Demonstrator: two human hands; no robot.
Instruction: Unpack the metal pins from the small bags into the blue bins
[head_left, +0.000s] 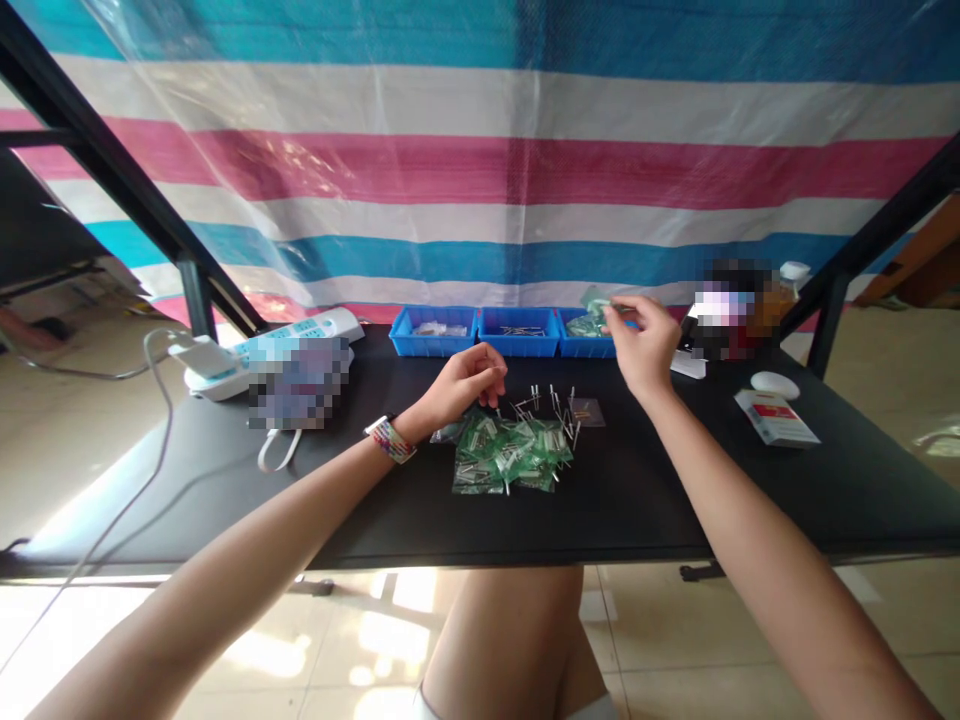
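"Where's the small green translucent plastic packet [595, 299]?"

"In the right hand [649, 345], pinched between thumb and fingertips, at the rightmost blue plastic bin [589, 348], where similar packets lie."

"What could go wrong?"

"With only its edge apparently gripped, it could slip and catch on the bin's rim."

"Which way does it point?"

"Its free part points left, away from the fingers; it's too blurred to tell the long axis."

"And the left hand [469, 387]?"

"Loosely curled by the heap of green packets [517, 455] on the black counter [622, 500]; I can't tell whether it grasps anything. A careless sweep could scatter the loose silver metal pins [555, 398] there."
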